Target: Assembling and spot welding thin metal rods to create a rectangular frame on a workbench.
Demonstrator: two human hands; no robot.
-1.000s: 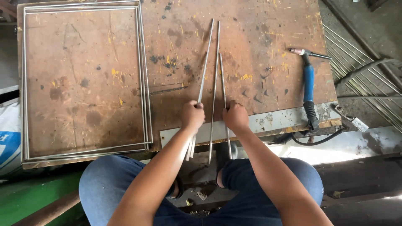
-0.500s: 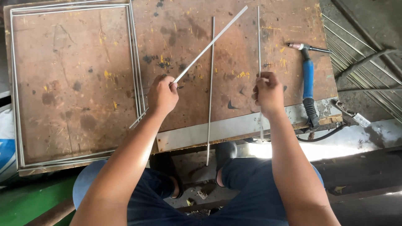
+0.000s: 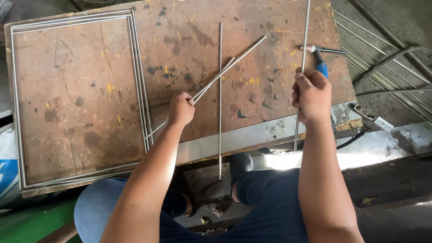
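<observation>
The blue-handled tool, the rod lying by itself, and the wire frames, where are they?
blue-handled tool (image 3: 321, 67), head view, blue grip.
rod lying by itself (image 3: 220, 90), head view, its middle stretch.
wire frames (image 3: 136, 81), head view, right side.

Your right hand (image 3: 311, 95) wraps a rod (image 3: 303, 58) whose top runs off the upper edge, and your fist hides the stretch inside it. Your left hand (image 3: 181, 109) covers where the slanted rods (image 3: 229, 65) pass through it, so you cannot tell how many it holds. The torch (image 3: 320, 60) is half hidden behind your right hand; its handle and cable end cannot be seen. The bench (image 3: 90, 99) loses its far edge at the top of the view. The wire rack (image 3: 387, 76) is cut off on the right. Your feet are mostly hidden behind your knees.
</observation>
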